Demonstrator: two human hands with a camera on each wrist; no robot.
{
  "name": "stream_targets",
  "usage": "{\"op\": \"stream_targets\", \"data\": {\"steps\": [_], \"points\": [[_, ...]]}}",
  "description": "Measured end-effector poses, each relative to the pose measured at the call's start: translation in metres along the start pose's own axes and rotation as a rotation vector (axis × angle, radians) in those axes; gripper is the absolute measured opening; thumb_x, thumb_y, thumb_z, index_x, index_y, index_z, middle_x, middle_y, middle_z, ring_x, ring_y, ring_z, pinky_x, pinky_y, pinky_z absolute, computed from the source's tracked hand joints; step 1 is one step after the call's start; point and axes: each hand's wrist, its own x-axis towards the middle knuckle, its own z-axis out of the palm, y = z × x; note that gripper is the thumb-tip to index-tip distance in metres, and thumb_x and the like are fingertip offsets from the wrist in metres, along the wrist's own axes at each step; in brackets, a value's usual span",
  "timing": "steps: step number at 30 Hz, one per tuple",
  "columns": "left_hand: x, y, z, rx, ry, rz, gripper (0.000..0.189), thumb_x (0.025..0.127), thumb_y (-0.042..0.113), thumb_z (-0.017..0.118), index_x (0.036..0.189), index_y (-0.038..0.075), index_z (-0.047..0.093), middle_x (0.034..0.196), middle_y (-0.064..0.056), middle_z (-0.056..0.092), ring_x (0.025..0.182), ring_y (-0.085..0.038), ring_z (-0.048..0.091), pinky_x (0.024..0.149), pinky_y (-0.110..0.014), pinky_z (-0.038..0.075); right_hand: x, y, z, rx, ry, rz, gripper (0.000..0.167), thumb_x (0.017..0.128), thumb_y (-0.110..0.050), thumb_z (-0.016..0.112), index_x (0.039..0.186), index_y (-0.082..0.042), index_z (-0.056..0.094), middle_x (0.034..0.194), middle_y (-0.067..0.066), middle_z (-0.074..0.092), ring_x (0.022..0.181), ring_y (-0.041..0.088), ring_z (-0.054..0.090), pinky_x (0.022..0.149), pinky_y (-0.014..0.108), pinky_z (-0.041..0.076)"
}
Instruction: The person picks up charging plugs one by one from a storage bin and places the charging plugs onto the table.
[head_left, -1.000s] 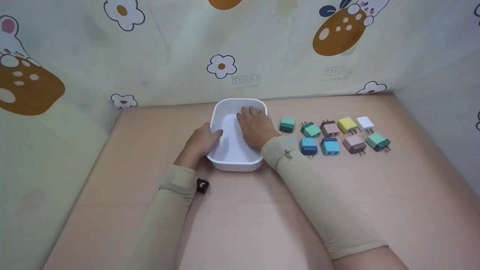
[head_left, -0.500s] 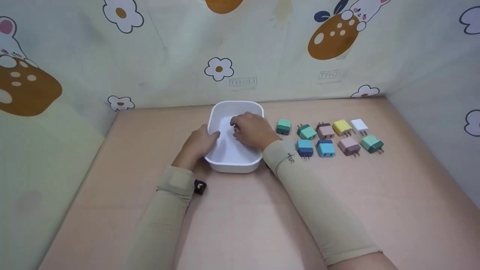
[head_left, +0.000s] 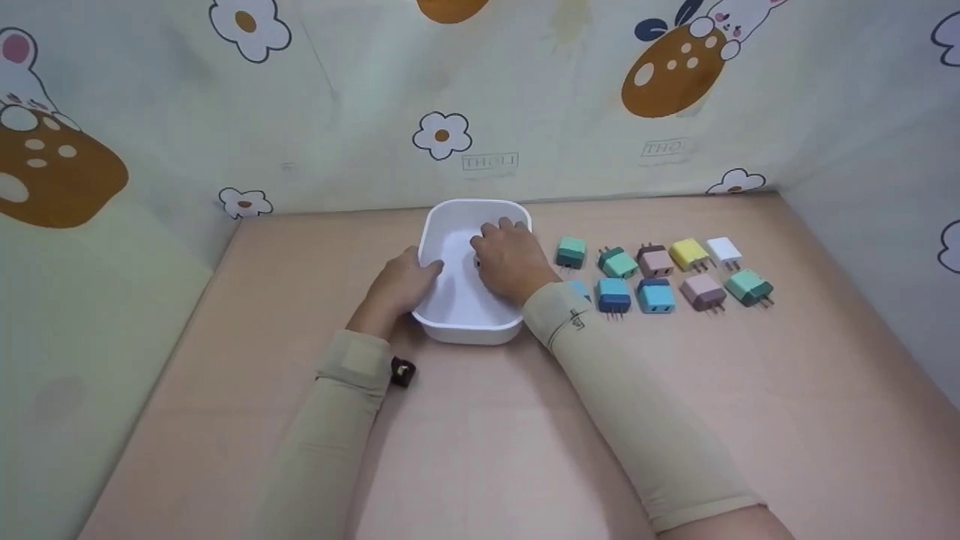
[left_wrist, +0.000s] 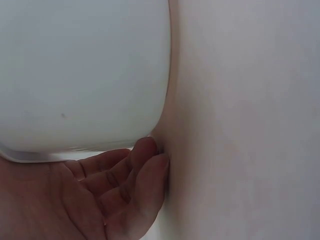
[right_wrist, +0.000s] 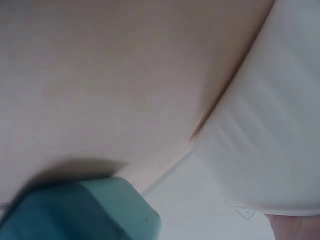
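A white plastic basin (head_left: 472, 335) stands near the back of the table. My left hand (head_left: 401, 281) holds its left side, thumb over the rim and fingers outside; in the left wrist view the bent fingers (left_wrist: 145, 175) lie against the lower outer wall. My right hand (head_left: 514, 259) reaches inside over the right wall, back up and fingers bent toward the floor. A small dark spot shows at its left edge; I cannot tell what lies under the palm. In the right wrist view, a teal plug charger (right_wrist: 120, 205) lies beside the basin's outer wall (right_wrist: 260, 125).
Right of the basin lie several two-tone plug chargers in two rows, among them a yellow one (head_left: 689, 255), a white one (head_left: 724, 253) and a pink one (head_left: 703, 292). A light blue charger (head_left: 579, 289) is partly hidden by the right sleeve. A patterned cloth wall (head_left: 360, 150) rises behind.
My right hand was flat with spread fingers inside the basin, then curled with a small thing showing at the fingertips, and is now lower with fingers spread again. My left hand has stayed in place.
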Motion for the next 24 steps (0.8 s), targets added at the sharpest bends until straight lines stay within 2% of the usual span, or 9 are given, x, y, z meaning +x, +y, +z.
{"op": "stream_targets", "data": {"steps": [5,9,12,16,20,24], "points": [[-0.001,0.0,0.001,0.02,0.006,0.012,0.062,0.109,0.04,0.046,0.157,0.0,0.042,0.147,-0.022,0.059,0.125,-0.034,0.065,0.107,-0.048,0.054,-0.002,0.0,0.0,-0.044,-0.043,-0.016,0.036,0.111,-0.032,0.053,0.136,-0.01,0.069,0.119,0.012,0.071,0.1,0.03,0.07,0.098,0.048,0.06],[0.0,0.001,0.004,0.016,0.002,0.001,0.063,0.11,0.041,0.046,0.158,0.001,0.041,0.147,-0.022,0.059,0.126,-0.034,0.064,0.108,-0.048,0.053,-0.004,0.002,-0.001,0.064,-0.009,-0.043,0.034,0.11,-0.029,0.057,0.135,-0.01,0.069,0.118,0.013,0.07,0.098,0.032,0.072,0.093,0.047,0.062],[0.0,0.001,0.005,0.016,-0.011,-0.005,0.064,0.11,0.041,0.045,0.16,0.001,0.039,0.149,-0.022,0.057,0.128,-0.034,0.063,0.109,-0.048,0.052,-0.008,0.007,-0.004,0.225,0.08,-0.051,0.036,0.109,-0.03,0.061,0.139,-0.011,0.068,0.124,0.012,0.069,0.107,0.03,0.071,0.1,0.046,0.059],[0.001,0.001,0.004,0.02,-0.016,-0.007,0.064,0.111,0.04,0.044,0.16,0.001,0.038,0.149,-0.022,0.057,0.129,-0.035,0.063,0.11,-0.048,0.052,-0.017,0.011,-0.011,0.389,0.259,-0.099,0.042,0.106,-0.035,0.068,0.144,-0.016,0.066,0.134,0.005,0.067,0.116,0.023,0.068,0.109,0.042,0.054],[0.001,0.002,0.0,0.016,-0.023,-0.022,0.064,0.111,0.041,0.045,0.16,0.001,0.037,0.151,-0.022,0.055,0.131,-0.035,0.062,0.11,-0.049,0.052,-0.035,0.015,-0.027,0.424,0.405,-0.172,0.043,0.104,-0.035,0.072,0.142,-0.017,0.066,0.136,0.003,0.066,0.115,0.019,0.067,0.106,0.039,0.055],[-0.001,0.004,-0.002,0.02,-0.044,-0.058,0.067,0.111,0.043,0.045,0.163,0.002,0.032,0.154,-0.022,0.052,0.133,-0.035,0.06,0.11,-0.048,0.053,-0.062,0.022,-0.043,0.442,0.443,-0.198,0.043,0.102,-0.034,0.074,0.14,-0.016,0.067,0.135,0.002,0.066,0.111,0.018,0.067,0.1,0.037,0.057]]}}
